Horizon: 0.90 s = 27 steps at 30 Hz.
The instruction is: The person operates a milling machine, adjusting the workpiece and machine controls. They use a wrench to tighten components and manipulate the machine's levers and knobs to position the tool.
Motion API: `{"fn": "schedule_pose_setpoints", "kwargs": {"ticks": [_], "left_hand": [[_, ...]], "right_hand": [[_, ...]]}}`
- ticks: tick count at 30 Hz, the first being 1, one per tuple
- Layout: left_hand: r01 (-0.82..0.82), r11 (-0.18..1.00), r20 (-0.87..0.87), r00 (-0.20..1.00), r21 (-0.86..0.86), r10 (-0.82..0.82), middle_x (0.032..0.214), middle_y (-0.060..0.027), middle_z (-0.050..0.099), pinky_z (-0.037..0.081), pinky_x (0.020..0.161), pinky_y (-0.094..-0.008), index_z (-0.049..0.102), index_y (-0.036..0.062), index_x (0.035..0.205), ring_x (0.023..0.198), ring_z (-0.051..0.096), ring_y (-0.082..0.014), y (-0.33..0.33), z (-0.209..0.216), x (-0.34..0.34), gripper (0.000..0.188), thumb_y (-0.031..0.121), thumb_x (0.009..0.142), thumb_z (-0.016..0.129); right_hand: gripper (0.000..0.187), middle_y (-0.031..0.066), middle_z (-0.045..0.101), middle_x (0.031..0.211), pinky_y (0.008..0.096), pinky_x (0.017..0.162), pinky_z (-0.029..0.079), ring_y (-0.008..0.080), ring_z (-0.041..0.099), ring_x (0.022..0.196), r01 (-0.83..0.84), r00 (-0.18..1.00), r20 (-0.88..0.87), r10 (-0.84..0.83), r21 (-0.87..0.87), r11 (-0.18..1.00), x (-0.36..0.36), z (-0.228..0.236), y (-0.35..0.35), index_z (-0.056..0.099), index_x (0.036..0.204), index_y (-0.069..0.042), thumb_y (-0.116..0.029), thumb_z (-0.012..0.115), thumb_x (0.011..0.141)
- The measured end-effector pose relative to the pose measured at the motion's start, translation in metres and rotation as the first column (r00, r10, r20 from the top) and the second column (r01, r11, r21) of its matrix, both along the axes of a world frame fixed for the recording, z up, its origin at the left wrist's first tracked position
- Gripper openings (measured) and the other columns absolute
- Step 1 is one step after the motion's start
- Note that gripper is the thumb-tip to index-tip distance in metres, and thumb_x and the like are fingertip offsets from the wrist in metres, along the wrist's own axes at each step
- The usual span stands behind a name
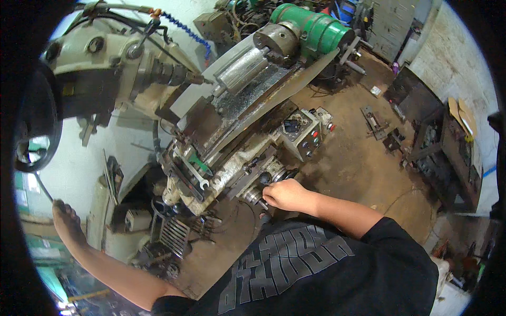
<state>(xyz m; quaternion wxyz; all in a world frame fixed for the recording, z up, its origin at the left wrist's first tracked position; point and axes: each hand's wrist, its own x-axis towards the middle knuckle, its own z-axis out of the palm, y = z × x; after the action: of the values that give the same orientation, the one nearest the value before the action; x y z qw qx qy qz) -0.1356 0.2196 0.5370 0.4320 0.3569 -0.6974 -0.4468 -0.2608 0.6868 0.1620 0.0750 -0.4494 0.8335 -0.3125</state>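
Note:
My left hand (68, 224) reaches up at the far left, its fingers closed round the lower end of a thin metal lever (44, 187) below a dark round wheel (50, 118). In front of me, my right hand (287, 195) is closed at a metal handwheel (254, 196) on the machine's carriage; the part inside its fingers is hidden. Just above it sits a black ball knob (265, 177). Beyond, a shiny metal cylinder (242, 70) lies lengthwise between a grey chuck (277, 38) and the pointed tip of a spindle head (171, 72).
An open-end wrench (192, 169) and a green-handled tool (198, 161) lie on the machine near me. A control box (301, 134) with coloured buttons stands to their right. A green motor housing (314, 30) is at the back. A dark metal cabinet (445, 152) stands right.

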Motion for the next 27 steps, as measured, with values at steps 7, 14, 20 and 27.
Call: {"fn": "schedule_pose_setpoints", "kwargs": {"ticks": [7,14,20,27], "left_hand": [[0.016,0.997,0.124,0.992,-0.078,-0.007,0.072,0.0058,0.043,0.029,0.054,-0.0222,0.052,0.0163,0.086,0.059,0.035,-0.0054,0.003,0.001,0.0,0.021,0.034,0.096,0.055],[0.063,0.988,0.088,0.995,-0.144,-0.05,0.067,0.0075,0.037,0.028,0.049,-0.0232,0.051,0.0166,0.083,0.054,0.032,-0.0055,-0.011,-0.003,-0.003,0.021,0.031,0.098,0.05],[0.095,0.987,-0.027,0.995,-0.131,-0.1,0.068,0.0087,0.042,0.028,0.05,-0.0212,0.059,0.0152,0.086,0.056,0.036,-0.0028,-0.058,-0.014,-0.005,0.017,0.026,0.099,0.057],[0.013,0.974,-0.113,0.993,-0.226,-0.039,0.088,-0.0015,0.062,0.041,0.062,-0.0232,0.066,0.0005,0.114,0.069,0.053,-0.0132,-0.135,-0.027,-0.014,0.034,0.029,0.096,0.062]], "right_hand": [[0.022,0.0131,0.071,0.084,0.0461,0.067,0.057,0.0339,0.069,0.078,0.015,0.997,0.072,-0.016,0.021,1.0,0.004,0.008,0.028,0.068,0.09,-0.009,-0.029,0.058,0.092],[0.023,0.013,0.072,0.086,0.0486,0.072,0.056,0.0361,0.069,0.084,0.1,0.976,0.158,-0.15,0.286,0.953,0.038,-0.041,0.048,0.069,0.097,-0.011,-0.031,0.058,0.091],[0.033,0.017,0.072,0.099,0.048,0.082,0.054,0.0368,0.067,0.097,0.16,0.863,0.34,-0.375,0.52,0.839,0.076,-0.116,0.121,0.071,0.109,-0.013,-0.039,0.058,0.093],[0.032,0.0214,0.072,0.092,0.0471,0.082,0.054,0.0387,0.069,0.087,0.458,0.628,0.313,-0.713,0.592,0.663,0.092,-0.199,0.247,0.07,0.107,-0.002,-0.027,0.06,0.09]]}}
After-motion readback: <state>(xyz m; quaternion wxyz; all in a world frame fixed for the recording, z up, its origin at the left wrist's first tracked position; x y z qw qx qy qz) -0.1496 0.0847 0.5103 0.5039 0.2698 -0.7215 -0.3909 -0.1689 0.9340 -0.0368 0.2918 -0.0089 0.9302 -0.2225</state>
